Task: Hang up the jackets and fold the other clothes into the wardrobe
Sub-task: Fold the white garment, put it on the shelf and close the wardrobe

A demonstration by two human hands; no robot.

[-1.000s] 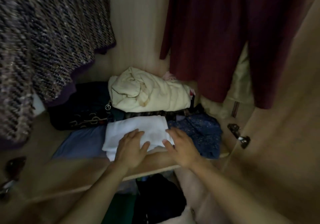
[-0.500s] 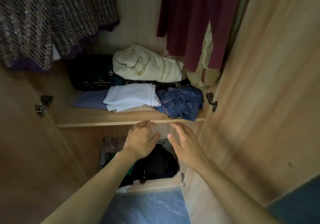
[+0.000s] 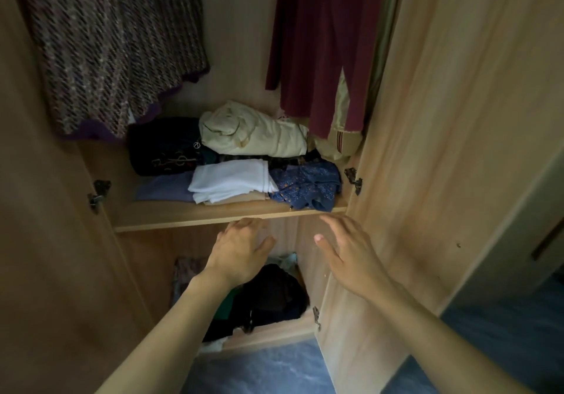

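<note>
Folded T-shirt [image 3: 229, 180] at the front edge of the wardrobe shelf [image 3: 195, 218], patterned garment [image 3: 308, 184] to its right, rolled bundle [image 3: 253, 132] behind. Tweed jacket [image 3: 106, 42] hanging above the left end, long coat [image 3: 323, 39] above the right.

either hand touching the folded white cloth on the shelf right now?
No: left hand and right hand hover open below the shelf edge, clear of the folded white cloth.
</note>
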